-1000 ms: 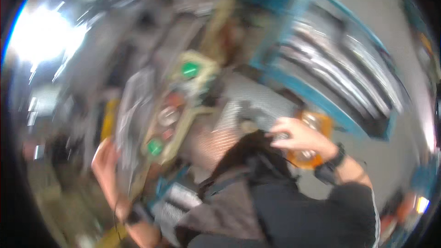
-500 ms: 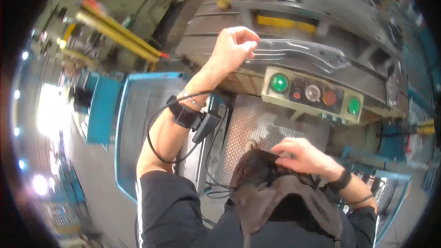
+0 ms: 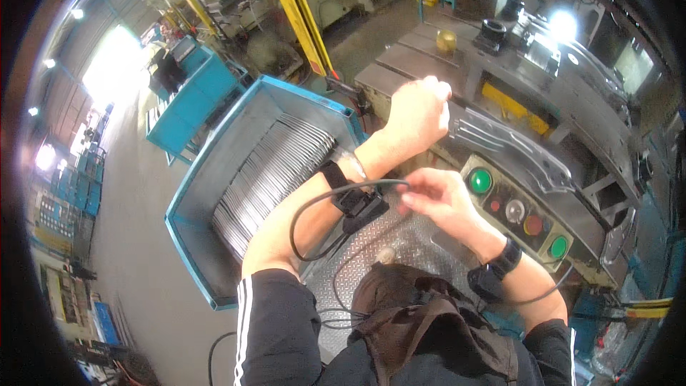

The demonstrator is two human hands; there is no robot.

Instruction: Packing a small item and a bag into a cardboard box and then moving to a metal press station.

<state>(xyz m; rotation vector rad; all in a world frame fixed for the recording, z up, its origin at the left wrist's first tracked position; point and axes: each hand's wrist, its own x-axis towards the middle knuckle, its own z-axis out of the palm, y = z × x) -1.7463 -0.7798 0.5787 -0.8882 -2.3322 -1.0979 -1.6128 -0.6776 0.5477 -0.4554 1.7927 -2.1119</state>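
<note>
My left hand [image 3: 416, 116] is closed, its fingers curled at the near-left end of a long shiny stamped metal part [image 3: 511, 146]. Whether the fingertips grip that part is hidden. The part lies along the front edge of the grey machine bed [image 3: 407, 64]. Below and to the right of it, my right hand [image 3: 443, 200] hangs in the air with fingers loosely apart, holding nothing I can see. A black cable [image 3: 307, 211] loops from the device on my left wrist toward my right fingertips.
A control box [image 3: 516, 211] with green and red buttons fronts the bed. At left, a blue bin [image 3: 187, 243] holds a row of many similar metal parts. A yellow post [image 3: 296, 14] stands beyond, a blue cart [image 3: 193, 111] farther left. Tread plate [image 3: 371, 243] covers the floor below.
The view has swung left, bringing the bin's stacked parts into sight. My right hand has risen from beside the dark apron toward the left hand, which stays by the metal part's end.
</note>
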